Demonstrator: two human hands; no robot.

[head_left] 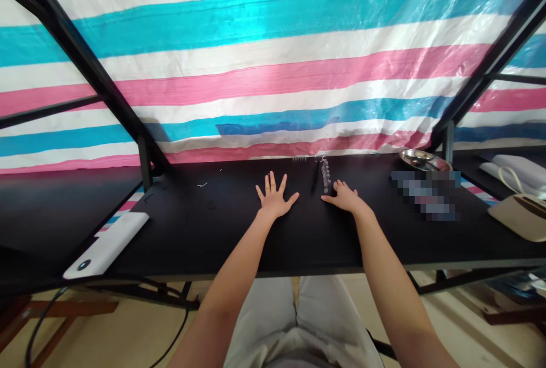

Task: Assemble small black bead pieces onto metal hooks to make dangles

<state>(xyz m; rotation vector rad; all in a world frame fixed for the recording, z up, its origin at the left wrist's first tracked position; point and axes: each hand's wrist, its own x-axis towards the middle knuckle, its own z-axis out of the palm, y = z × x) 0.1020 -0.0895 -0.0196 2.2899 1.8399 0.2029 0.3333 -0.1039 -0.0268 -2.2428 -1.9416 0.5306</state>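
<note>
My left hand [275, 200] lies on the black tabletop [205, 243], palm down with its fingers spread, and holds nothing. To its right, my right hand [344, 196] rests on the table with the thumb stretched left and the fingers loosely bent; no held thing shows in it. Just beyond the right thumb is a strand of clear, bead-like pieces [326, 174]. A thin dark strip [315, 177] lies alongside it, and a small ring [319, 158] sits at their far end. Whether the right fingers touch the strand, I cannot tell.
At the far right stands a shiny metal dish [425, 160], with a blurred-out item [426, 196] before it. A white, long device [108, 243] lies at the left edge. Small clear pieces [299, 159] line the back edge, and a white scrap [202, 185] lies left.
</note>
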